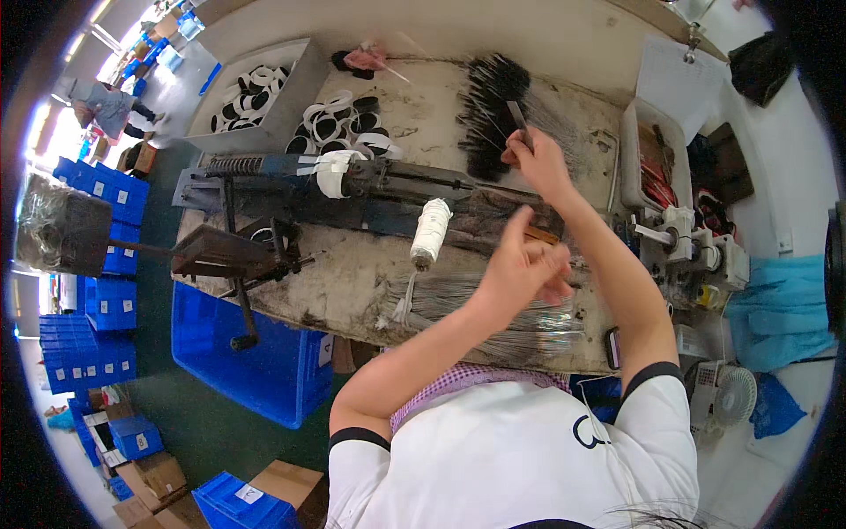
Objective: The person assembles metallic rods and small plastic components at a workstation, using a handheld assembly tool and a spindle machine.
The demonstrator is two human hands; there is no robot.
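Note:
My right hand [539,167] is closed around a narrow flat metal strip [517,115], which points up and away from the fingers. Right beside it lies a pile of black bristles [493,97] with thin wires along its right side. Lower down, my left hand [526,273] hovers over the bench with its index finger stretched out and the others loosely bent; no object shows in it. A small yellowish-brown bar [540,235] sits just past its fingers. Left of that hand stands a white thread spool [432,231]. Below lies a bundle of thin metal wires [520,331].
A long dark metal machine [322,212] with a crank handle [244,341] spans the bench. White-and-black rings [339,123] are heaped behind it, more in a grey tray [196,134]. A tool bin [630,159] stands right. A blue crate [251,370] is below; a person [110,106] is far left.

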